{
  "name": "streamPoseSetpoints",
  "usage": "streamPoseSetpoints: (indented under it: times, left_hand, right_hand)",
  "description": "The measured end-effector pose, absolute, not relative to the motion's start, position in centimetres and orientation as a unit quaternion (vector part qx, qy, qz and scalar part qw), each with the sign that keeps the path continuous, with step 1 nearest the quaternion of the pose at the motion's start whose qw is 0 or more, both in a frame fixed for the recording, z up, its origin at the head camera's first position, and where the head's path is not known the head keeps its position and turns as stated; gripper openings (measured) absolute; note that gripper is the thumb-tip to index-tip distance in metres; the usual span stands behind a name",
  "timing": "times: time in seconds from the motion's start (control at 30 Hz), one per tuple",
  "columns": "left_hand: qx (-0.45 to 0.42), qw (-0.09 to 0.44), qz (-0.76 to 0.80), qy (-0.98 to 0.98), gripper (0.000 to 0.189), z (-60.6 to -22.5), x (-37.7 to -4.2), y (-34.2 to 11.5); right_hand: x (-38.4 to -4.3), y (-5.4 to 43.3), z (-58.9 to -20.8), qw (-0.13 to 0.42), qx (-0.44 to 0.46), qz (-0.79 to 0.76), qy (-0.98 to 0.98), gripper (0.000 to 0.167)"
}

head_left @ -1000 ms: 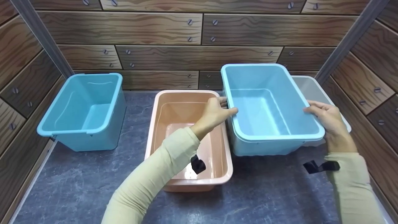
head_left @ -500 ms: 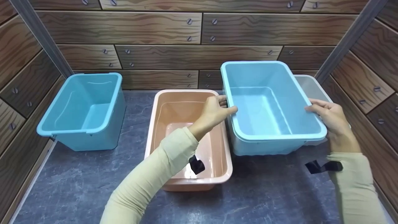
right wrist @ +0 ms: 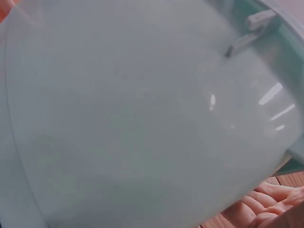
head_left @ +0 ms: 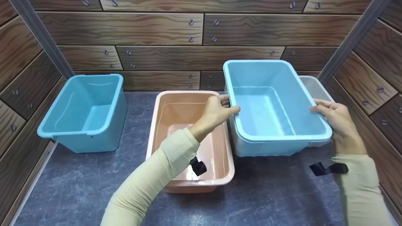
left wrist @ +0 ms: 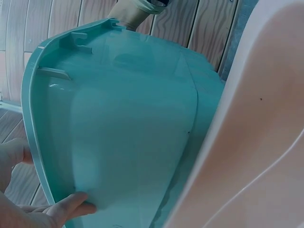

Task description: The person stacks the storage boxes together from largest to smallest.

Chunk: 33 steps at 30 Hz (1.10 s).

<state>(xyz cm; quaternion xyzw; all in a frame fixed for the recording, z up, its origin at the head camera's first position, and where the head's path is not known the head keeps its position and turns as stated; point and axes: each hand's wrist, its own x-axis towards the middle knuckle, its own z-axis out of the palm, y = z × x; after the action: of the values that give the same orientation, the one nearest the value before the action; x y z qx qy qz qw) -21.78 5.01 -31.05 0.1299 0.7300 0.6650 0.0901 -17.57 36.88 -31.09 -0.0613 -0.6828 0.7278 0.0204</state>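
A light blue plastic storage bin (head_left: 265, 110) is held between both hands in the head view, its open top tilted toward me. My left hand (head_left: 215, 114) grips its left rim, thumb over the edge and fingers against the outer wall. On the opposite side, my right hand (head_left: 334, 119) pinches the right rim, thumb on top. The left wrist view shows the bin's outer side wall (left wrist: 128, 109) and the left fingers (left wrist: 71, 206) touching it. Up close in the right wrist view, the wall (right wrist: 133, 104) covers most of the frame, with part of the right hand (right wrist: 270, 204) at lower right.
A peach bin (head_left: 230, 157) stands on the dark floor (head_left: 94, 188), directly left of the held bin and under my left forearm. Farther left is a deeper blue bin (head_left: 106, 135). Behind the held bin, a translucent bin (head_left: 315, 88) is partly hidden. Wood-patterned walls enclose three sides.
The held bin's far edge has risen slightly and its right side has shifted a little to the right, along with my right hand. My left hand has barely moved and both grips stay the same.
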Motion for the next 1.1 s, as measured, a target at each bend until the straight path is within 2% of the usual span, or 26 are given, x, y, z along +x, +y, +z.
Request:
streamPoseSetpoints:
  times: [0.33,1.1]
  left_hand:
    - [0.138,0.08,0.671,0.724,0.05,-30.8,-21.5,5.0]
    - [0.155,0.067,0.677,0.717,0.05,-29.6,-21.0,4.4]
  right_hand:
    - [-17.3,36.9,-30.6,0.011,-0.055,0.743,-0.667,0.031]
    - [-16.7,36.7,-29.4,0.026,-0.05,0.741,-0.669,0.031]
